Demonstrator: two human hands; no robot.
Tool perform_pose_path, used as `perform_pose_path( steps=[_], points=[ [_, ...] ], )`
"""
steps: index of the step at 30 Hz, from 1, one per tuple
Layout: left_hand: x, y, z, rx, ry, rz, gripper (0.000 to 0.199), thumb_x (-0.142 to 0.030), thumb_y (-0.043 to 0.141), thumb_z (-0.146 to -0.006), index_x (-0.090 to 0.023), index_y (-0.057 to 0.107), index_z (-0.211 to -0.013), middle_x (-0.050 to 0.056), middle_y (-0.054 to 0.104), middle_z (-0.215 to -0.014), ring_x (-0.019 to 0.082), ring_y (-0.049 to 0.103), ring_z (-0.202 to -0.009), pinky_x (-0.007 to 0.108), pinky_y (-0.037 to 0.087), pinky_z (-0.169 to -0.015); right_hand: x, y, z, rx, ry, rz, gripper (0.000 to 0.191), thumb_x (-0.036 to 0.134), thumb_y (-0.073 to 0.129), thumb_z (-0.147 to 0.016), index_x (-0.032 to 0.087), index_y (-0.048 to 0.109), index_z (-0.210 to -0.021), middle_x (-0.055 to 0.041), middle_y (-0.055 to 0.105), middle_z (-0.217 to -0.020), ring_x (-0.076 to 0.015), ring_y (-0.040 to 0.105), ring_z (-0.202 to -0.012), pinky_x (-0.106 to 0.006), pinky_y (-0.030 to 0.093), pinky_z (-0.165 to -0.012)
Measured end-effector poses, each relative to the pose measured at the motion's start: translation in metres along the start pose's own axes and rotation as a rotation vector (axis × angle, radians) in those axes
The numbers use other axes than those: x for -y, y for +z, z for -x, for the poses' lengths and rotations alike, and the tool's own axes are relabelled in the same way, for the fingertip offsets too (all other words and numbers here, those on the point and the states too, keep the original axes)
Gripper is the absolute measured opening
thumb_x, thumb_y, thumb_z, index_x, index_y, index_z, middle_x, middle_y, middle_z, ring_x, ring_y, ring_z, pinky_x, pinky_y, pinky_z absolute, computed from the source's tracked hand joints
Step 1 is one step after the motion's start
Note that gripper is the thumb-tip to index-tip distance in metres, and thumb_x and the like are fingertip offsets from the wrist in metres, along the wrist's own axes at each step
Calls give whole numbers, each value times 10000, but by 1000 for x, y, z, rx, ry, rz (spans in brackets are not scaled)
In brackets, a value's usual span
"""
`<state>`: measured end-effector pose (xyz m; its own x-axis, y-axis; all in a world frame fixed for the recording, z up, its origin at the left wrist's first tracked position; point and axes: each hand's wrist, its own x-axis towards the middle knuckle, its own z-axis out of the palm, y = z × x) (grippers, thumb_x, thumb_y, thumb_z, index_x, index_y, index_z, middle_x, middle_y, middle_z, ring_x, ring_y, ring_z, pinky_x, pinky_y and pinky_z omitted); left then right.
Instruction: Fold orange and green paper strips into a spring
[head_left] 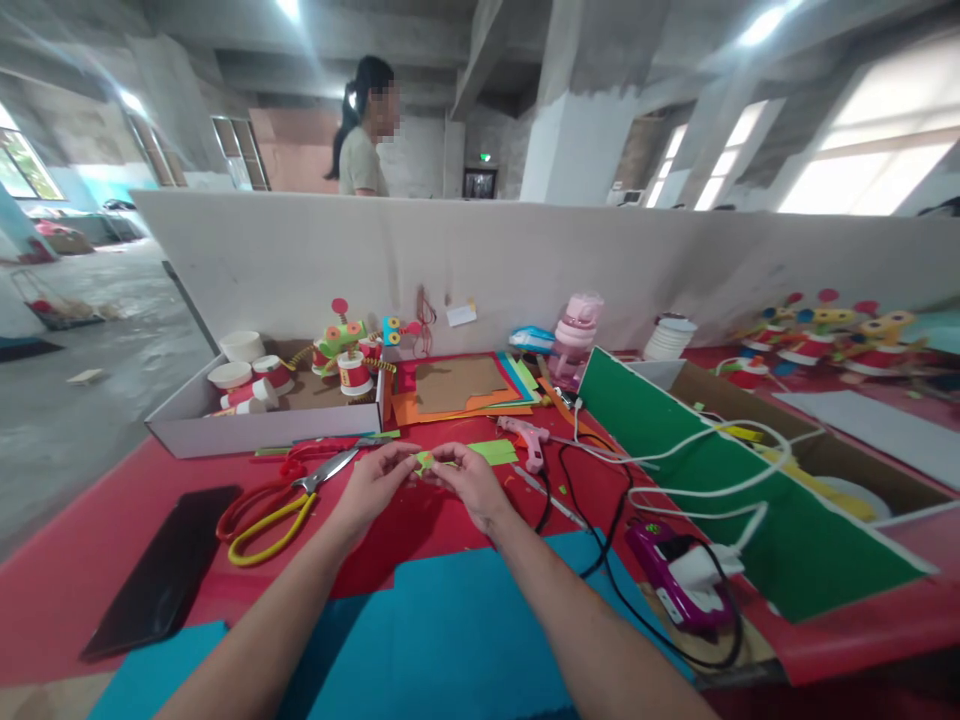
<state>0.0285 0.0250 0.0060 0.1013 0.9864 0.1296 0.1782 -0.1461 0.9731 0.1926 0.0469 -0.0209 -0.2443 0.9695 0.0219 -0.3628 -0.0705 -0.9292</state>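
Observation:
Between the fingertips of both hands is a small light-green paper piece with an orange spot on it. My left hand pinches it from the left, and my right hand from the right. Just behind my right hand lie light-green paper strips. A pink glue gun rests to the right of them. Left of my left hand are scissors with yellow and red handles and another red-handled pair. Blue sheets spread out under my forearms.
A white box at the left holds paper cups and a cup figure. A black phone lies front left. Cables and a purple power strip occupy the right, beside a green-sided box. A person is beyond the partition.

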Motion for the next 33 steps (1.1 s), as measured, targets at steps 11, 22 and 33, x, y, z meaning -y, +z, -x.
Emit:
perform_pose_path(
  steps=[11, 22, 33],
  points=[
    [10, 0, 9, -24, -70, 187, 278, -393, 747, -717, -145, 684, -825, 15, 674, -662, 133, 590, -619, 250, 455, -627, 1, 3, 4, 89, -298, 392, 179, 278, 696, -750, 208, 674, -914, -8, 682, -815, -153, 650, -752, -267, 522, -699],
    [23, 9, 5, -53, 94, 104, 181, -333, 642, -773, -163, 587, -748, -17, 588, -622, 113, 503, -558, 239, 394, -568, -7, 13, 2, -5, -228, 278, 144, 286, 736, -695, 180, 646, -733, 7, 661, -635, -150, 621, -606, -270, 494, -621],
    [20, -3, 14, -123, 202, -142, 179, -346, 569, -857, -178, 621, -832, 20, 635, -746, 164, 578, -701, 271, 452, -663, -16, 28, 8, -80, -234, 237, 105, 259, 699, -735, 181, 641, -776, -12, 673, -703, -171, 635, -668, -288, 508, -661]
  ],
)
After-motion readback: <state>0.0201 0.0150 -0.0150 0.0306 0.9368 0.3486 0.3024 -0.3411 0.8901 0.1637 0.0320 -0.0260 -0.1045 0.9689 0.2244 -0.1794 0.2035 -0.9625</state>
